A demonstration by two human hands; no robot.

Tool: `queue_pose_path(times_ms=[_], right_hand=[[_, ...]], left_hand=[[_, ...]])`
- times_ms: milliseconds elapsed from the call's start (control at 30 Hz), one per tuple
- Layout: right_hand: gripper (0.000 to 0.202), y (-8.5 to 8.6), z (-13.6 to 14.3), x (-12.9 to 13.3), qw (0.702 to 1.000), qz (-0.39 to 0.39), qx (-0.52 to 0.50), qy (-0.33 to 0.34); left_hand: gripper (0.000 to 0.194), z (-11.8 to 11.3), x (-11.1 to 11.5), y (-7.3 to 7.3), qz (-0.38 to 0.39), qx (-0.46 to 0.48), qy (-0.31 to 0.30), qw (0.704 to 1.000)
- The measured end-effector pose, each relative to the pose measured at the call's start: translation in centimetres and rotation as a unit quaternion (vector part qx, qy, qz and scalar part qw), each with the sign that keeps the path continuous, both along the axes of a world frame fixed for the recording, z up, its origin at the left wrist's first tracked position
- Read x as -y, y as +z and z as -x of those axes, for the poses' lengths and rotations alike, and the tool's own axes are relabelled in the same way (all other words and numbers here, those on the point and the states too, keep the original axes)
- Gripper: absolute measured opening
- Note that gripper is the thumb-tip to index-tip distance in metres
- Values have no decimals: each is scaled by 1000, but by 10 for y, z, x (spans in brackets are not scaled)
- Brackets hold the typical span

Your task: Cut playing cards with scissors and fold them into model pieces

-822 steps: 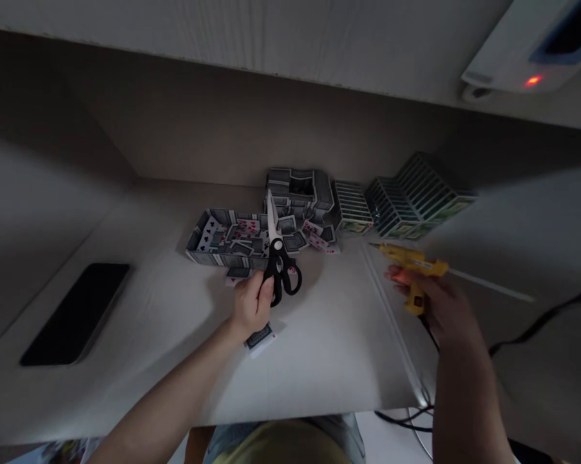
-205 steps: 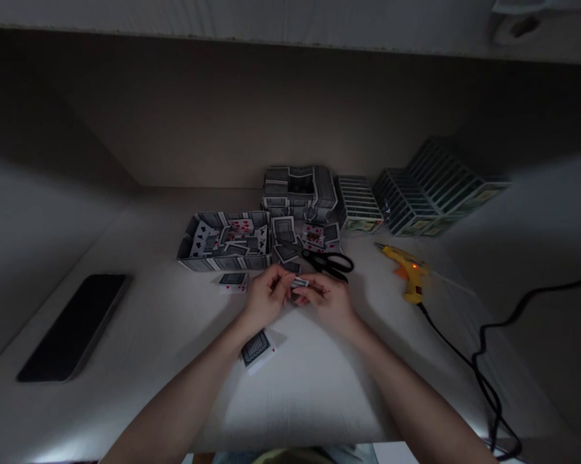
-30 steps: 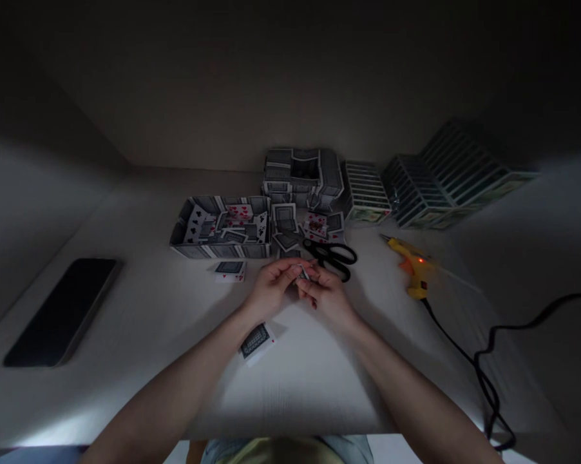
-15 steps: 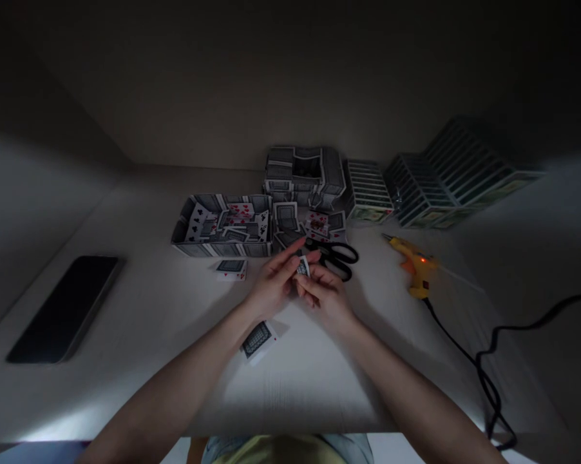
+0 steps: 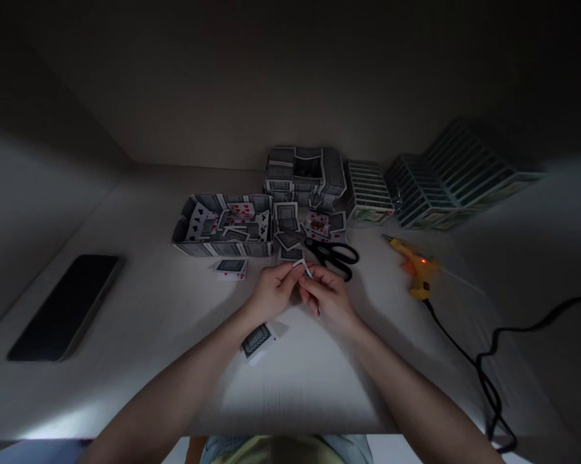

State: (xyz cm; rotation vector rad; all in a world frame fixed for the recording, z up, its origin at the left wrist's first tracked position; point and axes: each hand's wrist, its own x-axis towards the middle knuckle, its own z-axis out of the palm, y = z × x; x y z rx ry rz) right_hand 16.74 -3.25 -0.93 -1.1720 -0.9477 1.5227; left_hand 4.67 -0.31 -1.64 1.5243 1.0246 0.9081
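A small card piece [image 5: 302, 264] is held at the centre of a pale desk [image 5: 290, 386], just in front of a pair of scissors. Its left side is pinched narrowly between the thumb and fingers of the left hand [image 5: 271, 293]; its right side is gripped in the same close way by the right hand [image 5: 332, 296], whose lower fingers are curled beneath. The piece is mostly covered by the fingertips, and only a white edge and a bit of dark pattern can be seen.

The black-handled scissors [image 5: 332, 253] are laid beyond the right hand, with their blades pointed toward loose playing cards [image 5: 285, 214]. To the left of these, an open box [image 5: 223, 249] covered in grey-backed cards is filled with more cards, red and black suits showing. Behind, a second card-covered box [image 5: 281, 173] is seen, with an opening in its top. Striped slatted structures [image 5: 370, 187] are lined up to its right.

A yellow glue gun [image 5: 419, 267], its small light glowing red-orange, is placed at the right, attached to a black cable [image 5: 486, 354]. A small card stack [image 5: 257, 341] is set near the left wrist, and a dark phone [image 5: 66, 306] is laid flat at the far left.
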Motion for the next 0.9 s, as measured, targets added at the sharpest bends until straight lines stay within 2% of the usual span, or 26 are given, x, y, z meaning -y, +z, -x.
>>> queue_pose_path(times_ms=[100,200,333,433,533,667,800,900], right_hand=[[26,5,-1,0,1000,0,6,21],[24,8,-3,-1,999,11,-3,47],[23,6,-3,-1,998,31,-6,50],[25,2,-2,-1,999,36,14,38],[27,-2,-2,-1,999,31,26,34],[26,-3,-2,-1,998,-3,46,43],[23,-2,0,1,997,-53,55,31],[24,-2,0,2,997,-44,50,34]], left_hand=[[37,1,-4,1,53,50,-10,997],[34,2,-7,1,77,76,18,994],[36,3,-6,-1,-6,-31,45,998],[37,5,-4,-2,-98,-127,38,986],[36,6,-2,-1,-161,-179,28,970],[35,6,0,-1,-198,-204,27,958],[35,6,0,-1,-205,-197,57,957],[35,6,1,0,-212,-201,69,954]])
